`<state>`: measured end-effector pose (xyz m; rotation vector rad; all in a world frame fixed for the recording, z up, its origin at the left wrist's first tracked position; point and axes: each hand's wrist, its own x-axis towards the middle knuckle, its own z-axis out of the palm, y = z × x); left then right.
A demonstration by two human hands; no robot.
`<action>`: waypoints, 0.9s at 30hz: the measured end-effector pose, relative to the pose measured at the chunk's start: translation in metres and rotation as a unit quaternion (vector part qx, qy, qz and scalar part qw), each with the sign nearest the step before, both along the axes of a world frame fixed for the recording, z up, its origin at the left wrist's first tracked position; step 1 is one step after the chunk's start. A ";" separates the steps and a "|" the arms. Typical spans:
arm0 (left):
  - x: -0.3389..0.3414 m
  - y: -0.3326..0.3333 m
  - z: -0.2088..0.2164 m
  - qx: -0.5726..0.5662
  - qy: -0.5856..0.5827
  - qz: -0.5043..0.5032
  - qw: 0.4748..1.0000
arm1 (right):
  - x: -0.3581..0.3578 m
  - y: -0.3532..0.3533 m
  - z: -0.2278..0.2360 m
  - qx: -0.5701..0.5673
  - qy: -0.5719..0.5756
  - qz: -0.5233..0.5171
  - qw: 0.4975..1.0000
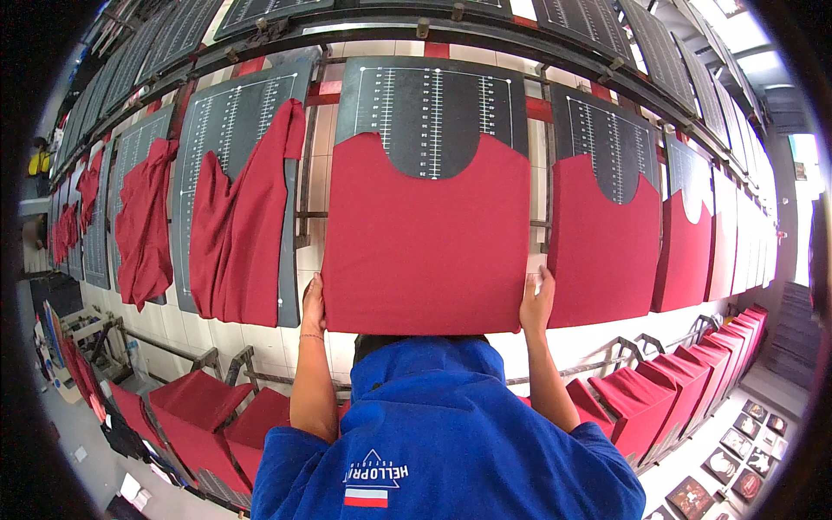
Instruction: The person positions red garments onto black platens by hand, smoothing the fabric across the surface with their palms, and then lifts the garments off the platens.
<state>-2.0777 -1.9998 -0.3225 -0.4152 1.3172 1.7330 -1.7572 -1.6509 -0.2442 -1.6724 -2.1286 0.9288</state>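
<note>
A red cut shirt panel (426, 247) with a scooped neckline lies smooth over the dark printing board (433, 113) in front of me. White ruler lines run down the board above the neckline. At the panel's lower left side edge, my left hand (313, 305) is closed on the fabric, its fingers partly hidden by the edge. My right hand (538, 301) grips the opposite edge at about the same height, thumb pointing up. Both hands are level near the board's close end.
Left of me, a crumpled red panel (238, 225) hangs loosely over its board (195, 173). On the right, another red panel (604, 247) lies flat. A metal rail (347, 39) with more boards runs beyond. Behind me stand more red-covered boards (637, 403).
</note>
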 end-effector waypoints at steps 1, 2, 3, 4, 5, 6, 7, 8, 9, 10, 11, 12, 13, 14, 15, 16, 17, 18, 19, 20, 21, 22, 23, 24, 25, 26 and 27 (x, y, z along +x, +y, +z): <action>0.000 -0.001 -0.003 0.002 0.001 0.001 1.000 | -0.016 -0.005 0.013 0.046 -0.007 0.096 0.994; -0.001 -0.004 -0.007 0.004 0.003 0.004 1.000 | -0.032 -0.010 0.021 0.091 -0.011 0.193 0.977; -0.002 -0.005 -0.010 0.005 0.005 0.004 1.000 | -0.047 -0.016 0.029 0.135 -0.016 0.285 0.949; -0.002 -0.006 -0.012 0.007 0.010 0.003 1.000 | -0.065 -0.024 0.037 0.127 -0.042 0.408 0.903; -0.001 -0.007 -0.014 0.009 0.017 0.003 1.000 | -0.081 -0.026 0.041 0.117 -0.066 0.526 0.840; -0.002 -0.004 -0.013 0.012 0.025 0.000 1.000 | -0.093 -0.016 0.041 0.140 -0.077 0.561 0.812; -0.003 -0.004 -0.012 0.005 0.025 -0.001 1.000 | -0.109 -0.003 0.039 0.163 -0.087 0.595 0.782; -0.003 -0.004 -0.009 -0.003 0.025 0.000 1.000 | -0.127 0.013 0.036 0.185 -0.097 0.629 0.748; -0.003 -0.004 -0.008 -0.012 0.026 0.004 1.000 | -0.155 0.034 0.042 0.196 -0.146 0.555 0.795; -0.001 -0.004 -0.004 -0.010 0.019 0.003 1.000 | -0.177 0.055 0.048 0.203 -0.197 0.473 0.834; -0.006 0.003 0.001 -0.003 0.015 -0.005 1.000 | -0.178 0.075 0.014 0.267 -0.105 0.362 0.887; -0.007 0.003 0.001 -0.002 0.010 -0.007 1.000 | -0.186 0.065 0.013 0.280 -0.122 0.326 0.895; -0.006 0.004 0.002 -0.007 0.021 0.000 1.000 | -0.196 0.044 0.008 0.292 -0.139 0.289 0.901; -0.003 0.002 -0.004 -0.011 0.033 0.010 0.999 | -0.213 0.005 0.040 0.228 -0.205 0.387 0.870; -0.001 0.002 -0.011 -0.011 0.045 0.020 0.999 | -0.218 -0.041 0.076 0.162 -0.270 0.476 0.821; 0.002 0.003 -0.015 -0.016 0.031 0.028 0.999 | -0.194 -0.081 0.064 0.132 -0.174 0.590 0.777; 0.006 -0.001 -0.016 -0.038 0.031 0.023 0.999 | -0.169 -0.113 0.041 0.097 -0.071 0.690 0.714; 0.010 -0.010 -0.017 -0.063 0.034 0.022 0.997 | -0.157 -0.129 0.020 0.095 0.007 0.744 0.661; 0.013 -0.016 -0.016 -0.085 0.036 0.016 0.996 | -0.154 -0.135 0.007 0.094 0.081 0.787 0.605; 0.022 -0.025 -0.014 -0.107 0.058 0.008 0.993 | -0.172 -0.121 0.012 0.091 0.049 0.819 0.565; 0.032 -0.033 -0.007 -0.129 0.080 0.000 0.988 | -0.202 -0.093 0.018 0.087 0.017 0.848 0.523; 0.034 -0.026 0.014 -0.181 0.118 -0.047 0.975 | -0.227 -0.061 -0.005 0.143 0.064 0.801 0.578; 0.048 -0.039 0.021 -0.223 0.112 -0.048 0.967 | -0.277 -0.031 0.027 0.179 -0.025 0.782 0.596; 0.058 -0.051 0.024 -0.263 0.183 -0.079 0.944 | -0.319 0.003 0.019 0.256 0.009 0.736 0.627; 0.069 -0.061 0.024 -0.299 0.252 -0.110 0.914 | -0.363 0.031 0.017 0.227 0.000 0.686 0.691; 0.079 -0.060 0.032 -0.335 0.288 -0.106 0.891 | -0.394 0.050 0.010 0.257 0.017 0.656 0.710; 0.091 -0.052 0.048 -0.369 0.322 -0.102 0.866 | -0.413 0.057 0.004 0.287 0.032 0.623 0.727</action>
